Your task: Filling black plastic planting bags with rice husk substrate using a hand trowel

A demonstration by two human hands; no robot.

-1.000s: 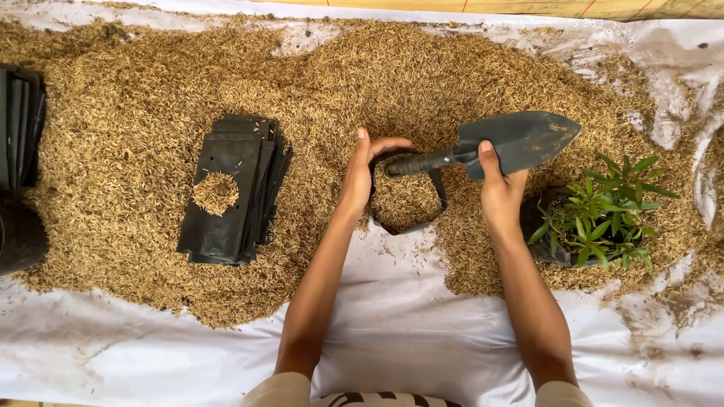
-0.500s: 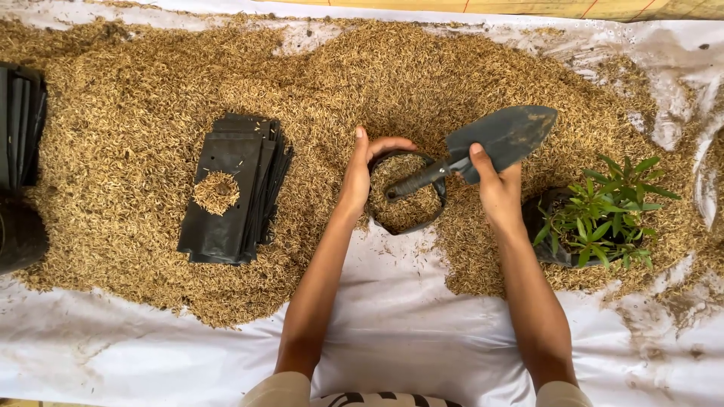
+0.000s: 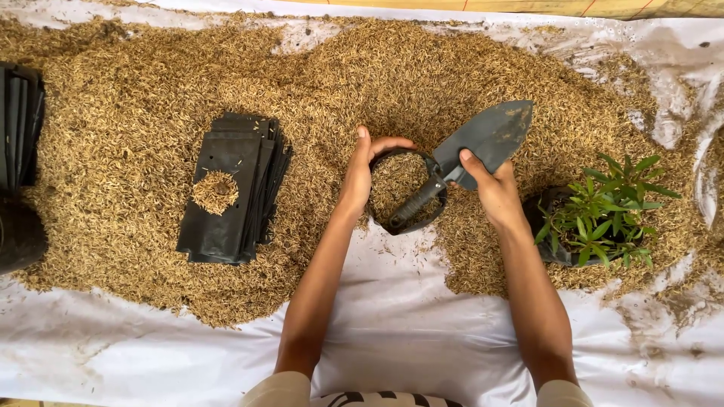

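The right hand [image 3: 494, 188] holds a dark trowel [image 3: 467, 154], fingers wrapped around it just where the blade joins the handle. The trowel's long axis runs on a diagonal: the blade tip points up and to the right, away from the person, while the black handle slants down and left across the mouth of a round black bag [image 3: 406, 190] filled with husk. The left hand [image 3: 362, 169] grips the bag's left rim, thumb and fingers curled over the edge. The bag stands in a wide spread of husk [image 3: 136, 98] on a white sheet [image 3: 400, 332]. A stack of flat bags [image 3: 234, 188] lies to the left with a small heap of husk on top, and a potted seedling [image 3: 599, 215] sits just right of the right hand.
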